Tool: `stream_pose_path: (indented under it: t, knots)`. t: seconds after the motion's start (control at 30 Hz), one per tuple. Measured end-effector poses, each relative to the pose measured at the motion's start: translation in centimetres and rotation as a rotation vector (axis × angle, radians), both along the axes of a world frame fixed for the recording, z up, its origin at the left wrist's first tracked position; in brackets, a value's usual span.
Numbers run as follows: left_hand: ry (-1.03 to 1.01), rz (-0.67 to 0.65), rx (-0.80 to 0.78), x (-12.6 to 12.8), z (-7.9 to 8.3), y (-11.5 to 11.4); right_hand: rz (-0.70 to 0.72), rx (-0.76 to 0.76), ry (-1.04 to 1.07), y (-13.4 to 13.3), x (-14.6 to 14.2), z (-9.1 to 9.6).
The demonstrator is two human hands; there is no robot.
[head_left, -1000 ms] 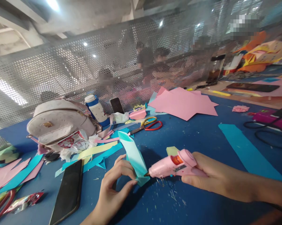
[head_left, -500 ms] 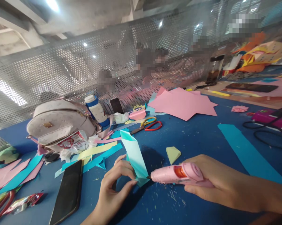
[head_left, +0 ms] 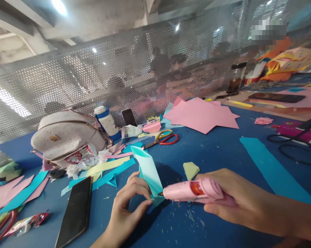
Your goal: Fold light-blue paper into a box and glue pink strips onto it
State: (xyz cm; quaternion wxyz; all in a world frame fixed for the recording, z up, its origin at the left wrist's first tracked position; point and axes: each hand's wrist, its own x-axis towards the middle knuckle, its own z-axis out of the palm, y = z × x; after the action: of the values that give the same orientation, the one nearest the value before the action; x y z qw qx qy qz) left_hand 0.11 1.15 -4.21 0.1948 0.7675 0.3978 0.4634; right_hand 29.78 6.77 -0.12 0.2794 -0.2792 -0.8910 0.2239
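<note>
My left hand (head_left: 132, 201) pinches the lower edge of a folded light-teal paper piece (head_left: 149, 170), which stands tilted above the blue table. A pink hot glue gun (head_left: 181, 190) is gripped in my right hand (head_left: 230, 199). Its nozzle points left and meets the lower right part of the folded paper, by the bottom flap. Whether glue is coming out is too small to tell. Behind the glue gun lies a small pale-yellow folded paper piece (head_left: 191, 170).
Scissors (head_left: 162, 137) lie beyond the paper. A phone (head_left: 75, 210), paper strips (head_left: 110, 172) and a backpack (head_left: 67, 134) are on the left. Pink sheets (head_left: 204, 115) lie at the back. A blue strip (head_left: 274, 168) and a purple power strip (head_left: 300, 132) are on the right.
The glue gun has shifted slightly left, so its nozzle now overlaps the paper's lower edge. The folded paper's top leans a little further left.
</note>
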Motion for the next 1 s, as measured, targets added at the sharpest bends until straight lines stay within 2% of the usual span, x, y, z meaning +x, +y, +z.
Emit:
stream_pose_path:
  t: [0.1,0.17,0.33,0.6,1.0]
  knots:
    - [0.013,-0.004,-0.003,0.0,0.0,0.0,0.096,-0.074,0.002,0.0,-0.4,0.3]
    - [0.020,-0.006,0.002,0.0,0.1,0.0,0.098,-0.071,0.010,0.0,-0.7,0.5]
    - [0.022,0.006,0.006,0.0,0.0,0.1,0.084,0.007,-0.020,0.2,-1.2,0.4]
    - [0.042,0.015,0.025,0.0,0.0,0.1,0.099,0.036,-0.053,0.1,-1.5,0.1]
    - [0.040,-0.002,0.026,-0.1,0.0,0.2,0.104,0.212,-0.043,0.0,-1.6,-0.6]
